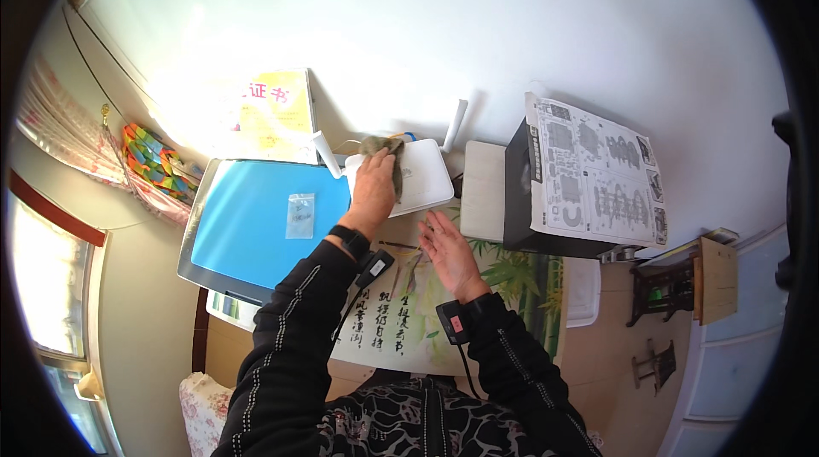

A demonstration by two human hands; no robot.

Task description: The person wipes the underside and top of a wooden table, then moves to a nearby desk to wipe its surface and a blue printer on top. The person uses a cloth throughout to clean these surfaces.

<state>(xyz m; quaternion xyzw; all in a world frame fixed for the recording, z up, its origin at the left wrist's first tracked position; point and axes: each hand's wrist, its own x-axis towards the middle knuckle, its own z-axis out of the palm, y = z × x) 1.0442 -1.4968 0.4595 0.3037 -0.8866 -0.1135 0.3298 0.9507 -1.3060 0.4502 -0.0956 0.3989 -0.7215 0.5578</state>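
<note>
My left hand (373, 193) presses an olive-green cloth (396, 150) onto the top of a white router (426, 176). The fingers cover the upper part of the cloth, and a fold of it hangs out along their right side. Two white antennas stand up from the router, a left one (327, 155) and a right one (455, 124). Just in front of the router's near edge is my right hand (450, 257), with its fingers stretched and nothing in them. It hovers over a table cover (426, 321) printed with bamboo and brush writing.
Left of the router lies a blue-topped flat device (243, 214) bearing a small clear plastic bag (300, 216). A yellow booklet (281, 116) leans on the wall behind. To the right are a pale flat box (484, 191) and a black box (522, 193) topped by a printed sheet (593, 171).
</note>
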